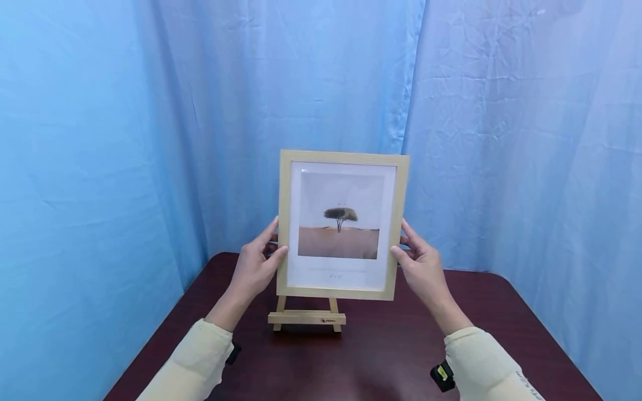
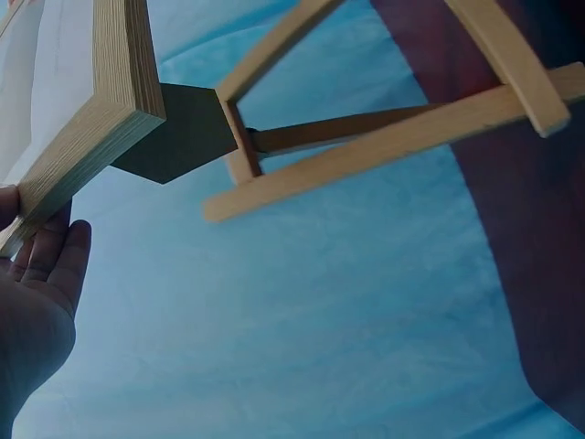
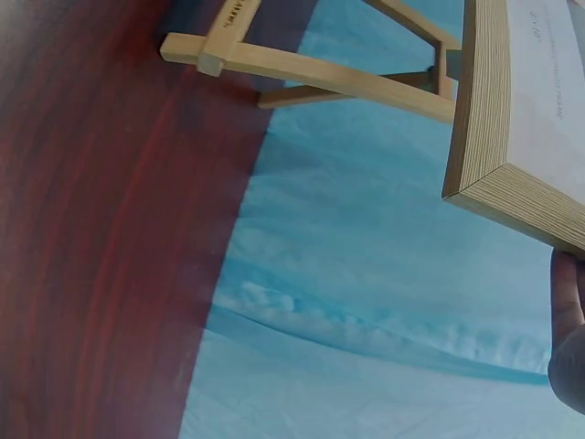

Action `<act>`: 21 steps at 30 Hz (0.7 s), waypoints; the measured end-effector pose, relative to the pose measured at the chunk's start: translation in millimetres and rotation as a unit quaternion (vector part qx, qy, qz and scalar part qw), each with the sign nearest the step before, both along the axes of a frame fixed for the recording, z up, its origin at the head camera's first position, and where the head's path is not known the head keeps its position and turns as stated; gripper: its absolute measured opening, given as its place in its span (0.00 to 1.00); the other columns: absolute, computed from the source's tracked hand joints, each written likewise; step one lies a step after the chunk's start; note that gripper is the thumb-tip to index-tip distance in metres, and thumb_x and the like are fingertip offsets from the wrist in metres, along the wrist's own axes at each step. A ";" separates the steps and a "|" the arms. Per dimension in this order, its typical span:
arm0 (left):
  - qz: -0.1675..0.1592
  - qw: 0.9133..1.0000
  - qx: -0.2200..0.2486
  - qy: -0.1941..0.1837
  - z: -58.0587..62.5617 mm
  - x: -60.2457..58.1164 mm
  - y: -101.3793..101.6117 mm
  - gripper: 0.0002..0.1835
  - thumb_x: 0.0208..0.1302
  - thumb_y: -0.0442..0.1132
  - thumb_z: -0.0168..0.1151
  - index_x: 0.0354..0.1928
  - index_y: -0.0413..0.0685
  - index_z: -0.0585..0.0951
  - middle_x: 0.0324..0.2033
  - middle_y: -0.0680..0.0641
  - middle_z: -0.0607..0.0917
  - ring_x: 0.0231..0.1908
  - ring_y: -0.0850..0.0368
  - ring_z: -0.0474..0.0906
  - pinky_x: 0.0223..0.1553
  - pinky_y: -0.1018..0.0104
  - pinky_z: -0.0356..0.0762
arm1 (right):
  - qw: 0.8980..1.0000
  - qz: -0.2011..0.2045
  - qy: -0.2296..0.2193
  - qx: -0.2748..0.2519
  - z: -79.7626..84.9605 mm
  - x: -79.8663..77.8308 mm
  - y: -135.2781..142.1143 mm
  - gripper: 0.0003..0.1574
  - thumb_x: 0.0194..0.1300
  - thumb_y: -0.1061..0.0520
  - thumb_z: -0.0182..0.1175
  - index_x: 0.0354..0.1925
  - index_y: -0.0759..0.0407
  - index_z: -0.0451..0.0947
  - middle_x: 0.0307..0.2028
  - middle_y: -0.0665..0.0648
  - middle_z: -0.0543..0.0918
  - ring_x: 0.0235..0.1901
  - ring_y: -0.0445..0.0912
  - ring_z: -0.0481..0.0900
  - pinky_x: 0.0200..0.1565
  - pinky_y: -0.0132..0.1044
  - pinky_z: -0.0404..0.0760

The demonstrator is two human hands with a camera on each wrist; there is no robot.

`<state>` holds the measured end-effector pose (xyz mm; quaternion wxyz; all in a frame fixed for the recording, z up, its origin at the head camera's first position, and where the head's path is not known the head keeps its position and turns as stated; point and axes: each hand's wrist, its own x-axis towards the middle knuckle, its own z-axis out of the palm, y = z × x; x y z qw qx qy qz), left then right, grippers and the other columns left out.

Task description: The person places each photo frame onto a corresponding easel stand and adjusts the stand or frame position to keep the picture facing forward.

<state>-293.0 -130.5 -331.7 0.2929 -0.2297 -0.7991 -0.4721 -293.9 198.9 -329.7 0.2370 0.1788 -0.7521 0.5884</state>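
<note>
A picture frame (image 1: 337, 292) with a pale wood border and a print of a lone tree is held up between both hands, tilted slightly. My left hand (image 1: 254, 266) grips its left side, thumb on the front and fingers behind. On the opposite side my right hand (image 1: 423, 270) holds the border the same way. Behind the frame stands a small wooden easel (image 1: 307, 318), its ledge and feet showing below the frame in the head view. Its upper part is hidden there. In the left wrist view, a dark flap (image 2: 187, 137) projects behind the frame.
The easel stands on a dark reddish-brown table (image 1: 381, 351) with rounded far corners. Blue curtains (image 1: 321, 72) hang behind the table and along both sides. Dark devices are strapped at both wrists, the right one (image 1: 443, 376) with a yellow mark.
</note>
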 end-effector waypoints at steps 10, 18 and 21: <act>0.023 0.999 0.002 -0.023 -22.0 -15.0 -16.2 0.34 0.66 0.30 0.64 0.73 0.39 0.65 0.46 0.37 0.84 0.39 0.47 0.82 0.36 0.64 0.79 | 1.000 0.002 -0.030 0.004 -19.2 -17.6 -20.3 0.39 0.69 0.68 0.59 0.74 0.53 0.61 0.54 0.72 0.80 0.39 0.44 0.84 0.42 0.27 0.81; 0.028 0.998 0.010 -0.048 -35.5 -17.3 -23.9 0.34 0.67 0.31 0.64 0.73 0.42 0.65 0.47 0.39 0.84 0.40 0.50 0.82 0.37 0.66 0.79 | 0.999 -0.007 -0.049 0.017 -28.0 -22.2 -26.9 0.39 0.70 0.66 0.59 0.74 0.48 0.62 0.54 0.68 0.81 0.39 0.46 0.84 0.41 0.28 0.81; 0.024 0.999 0.014 -0.030 -33.2 -13.8 -26.4 0.34 0.66 0.31 0.65 0.73 0.42 0.65 0.46 0.38 0.85 0.39 0.49 0.82 0.35 0.66 0.79 | 0.999 -0.003 -0.043 0.017 -24.4 -18.9 -27.7 0.39 0.70 0.65 0.59 0.74 0.48 0.62 0.54 0.68 0.81 0.39 0.46 0.84 0.41 0.28 0.81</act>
